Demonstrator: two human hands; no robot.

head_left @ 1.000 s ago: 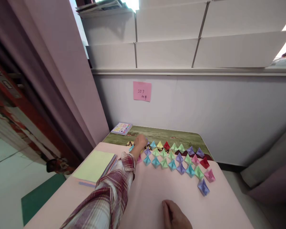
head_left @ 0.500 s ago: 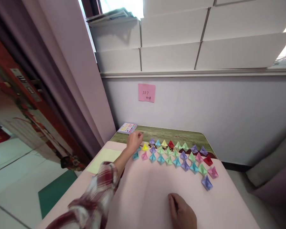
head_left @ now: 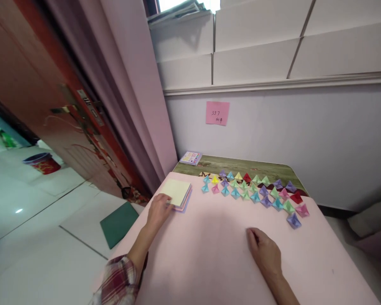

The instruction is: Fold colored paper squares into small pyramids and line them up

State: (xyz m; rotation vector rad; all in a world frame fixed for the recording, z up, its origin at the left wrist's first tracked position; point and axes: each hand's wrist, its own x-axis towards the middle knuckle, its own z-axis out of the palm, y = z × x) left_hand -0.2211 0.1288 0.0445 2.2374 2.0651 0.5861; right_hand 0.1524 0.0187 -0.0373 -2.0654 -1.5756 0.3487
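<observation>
My left hand [head_left: 158, 210] rests on the near corner of a stack of coloured paper squares [head_left: 178, 192] with a pale yellow sheet on top; its fingers lie curled against the stack's edge. My right hand [head_left: 264, 250] lies palm down on the pink table [head_left: 216, 245], fingers loosely together, holding nothing. Several small folded paper shapes [head_left: 254, 192] in blue, green, purple, pink, red and yellow stand in rows across the far part of the table.
A small colourful booklet [head_left: 191, 158] lies on the green patterned strip [head_left: 257, 167] at the table's far edge. A pink note [head_left: 217, 113] is stuck on the white wall. A curtain [head_left: 130, 84] and a red door [head_left: 51, 97] stand left. A green mat [head_left: 119, 222] lies on the floor.
My left hand has drawn back from the far left of the paper shapes to the paper stack. The view has swung left and down. My right hand has stayed on the table.
</observation>
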